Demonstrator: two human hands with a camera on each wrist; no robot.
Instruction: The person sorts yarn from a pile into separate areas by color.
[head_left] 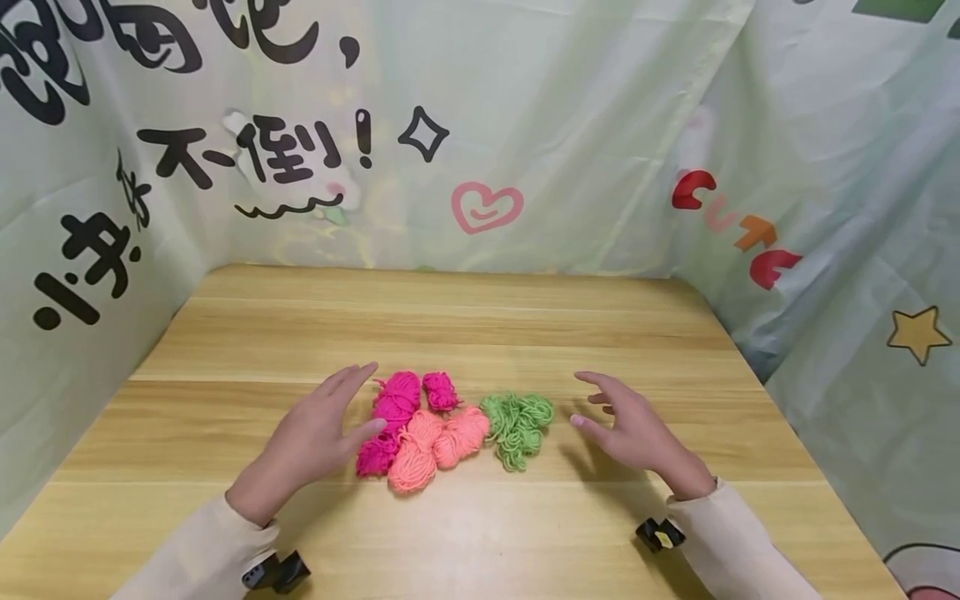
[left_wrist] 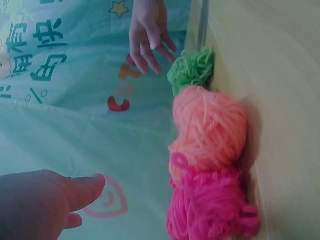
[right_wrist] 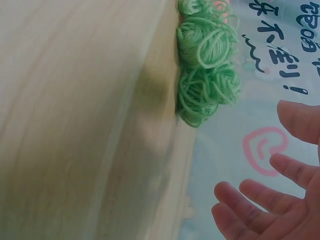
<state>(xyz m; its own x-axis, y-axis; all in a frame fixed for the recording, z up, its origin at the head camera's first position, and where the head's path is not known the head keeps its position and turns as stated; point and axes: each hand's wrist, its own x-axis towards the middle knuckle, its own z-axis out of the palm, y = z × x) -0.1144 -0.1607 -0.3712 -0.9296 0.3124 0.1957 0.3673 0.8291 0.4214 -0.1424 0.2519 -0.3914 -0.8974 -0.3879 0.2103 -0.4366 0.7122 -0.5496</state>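
Bundles of yarn lie close together on the wooden table. Magenta yarn (head_left: 397, 402) is on the left, with a small magenta bundle (head_left: 441, 391) behind. Coral yarn (head_left: 415, 454) lies in the middle and green yarn (head_left: 519, 427) on the right. My left hand (head_left: 318, 433) hovers just left of the magenta yarn, fingers extended and thumb apart, holding nothing. To the right of the green yarn, my right hand (head_left: 628, 423) is in the air with its fingers spread and loosely bent. Nothing is in it, as the right wrist view also shows.
The wooden table (head_left: 465, 325) reaches back to a printed cloth (head_left: 585, 142) hanging behind it. Cloth also hangs along the left and right sides. A small black device (head_left: 276, 572) sits on the left wrist, another black device (head_left: 660, 534) on the right.
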